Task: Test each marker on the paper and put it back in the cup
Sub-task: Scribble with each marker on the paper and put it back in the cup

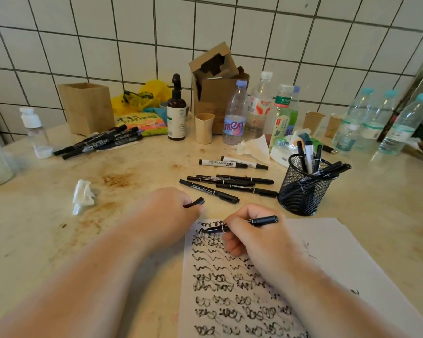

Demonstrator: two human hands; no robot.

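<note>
Marker (252,222): light, stiff, slick barrel; my right hand (259,237) pinches it near the tip, on paper (327,252). Left hand (171,211) grips its cap (195,202).

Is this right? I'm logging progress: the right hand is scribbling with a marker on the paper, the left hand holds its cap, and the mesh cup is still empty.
Not quite. The head view shows the mesh cup already holding several markers. The rest stands: the right hand writes with a marker on the paper, and the left hand holds the cap.
</note>
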